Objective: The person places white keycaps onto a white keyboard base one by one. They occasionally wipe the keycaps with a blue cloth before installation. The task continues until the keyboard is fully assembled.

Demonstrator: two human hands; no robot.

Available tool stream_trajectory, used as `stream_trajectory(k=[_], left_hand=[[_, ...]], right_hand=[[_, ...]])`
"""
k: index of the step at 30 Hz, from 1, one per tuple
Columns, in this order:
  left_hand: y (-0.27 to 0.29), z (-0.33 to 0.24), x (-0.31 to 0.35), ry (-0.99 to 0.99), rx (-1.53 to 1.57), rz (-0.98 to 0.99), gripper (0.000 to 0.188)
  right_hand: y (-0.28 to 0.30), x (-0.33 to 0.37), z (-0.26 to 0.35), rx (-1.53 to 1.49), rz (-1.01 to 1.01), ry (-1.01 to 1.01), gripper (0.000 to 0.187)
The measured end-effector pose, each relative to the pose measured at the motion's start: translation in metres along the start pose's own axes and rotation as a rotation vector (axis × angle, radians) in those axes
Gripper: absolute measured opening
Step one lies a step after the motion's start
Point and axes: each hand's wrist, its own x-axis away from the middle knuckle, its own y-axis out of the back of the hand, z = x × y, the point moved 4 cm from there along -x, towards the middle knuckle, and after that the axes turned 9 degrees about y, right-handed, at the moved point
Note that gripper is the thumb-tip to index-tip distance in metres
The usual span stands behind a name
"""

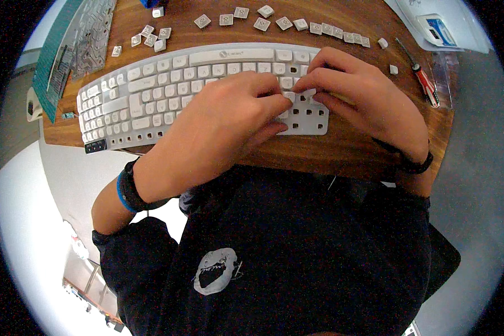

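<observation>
A white keyboard (109, 105) lies across the wooden table, its long space bar (232, 56) on the far side. My left hand (229, 112) reaches over its right half, thumb and forefinger closed together low against the keys; what they pinch, if anything, is hidden. From the right comes my right hand (350, 84), fingers bent and apart, tips on or just above the keys beside my left fingertips. Around both hands, several key positions lack caps and show dark switches (295, 126). More bare switches run along the near left edge, by a dark strip (95, 146).
Loose white keycaps (225, 20) lie beyond the keyboard, some in a row, others clustered at left (150, 39). A red-handled screwdriver (425, 84) lies at right, below a clear plastic package (439, 31). Clear plastic (95, 45) and a green mat (59, 73) are at left.
</observation>
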Motion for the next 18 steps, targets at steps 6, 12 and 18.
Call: stream_trajectory(k=[6,12,18], left_hand=[[-0.0018,0.0011,-0.0002,0.008,-0.001,0.003,0.024],[-0.0019,0.0019,-0.0005,-0.019,-0.037,-0.028,0.017],[-0.0036,0.003,-0.0009,-0.004,-0.038,-0.042,0.014]], right_hand=[[0.0013,-0.0002,0.0012,0.052,0.047,-0.031,0.025],[0.0032,0.0,0.0043,0.067,0.033,-0.011,0.025],[-0.0002,0.0002,0.0019,0.074,-0.003,0.001,0.025]])
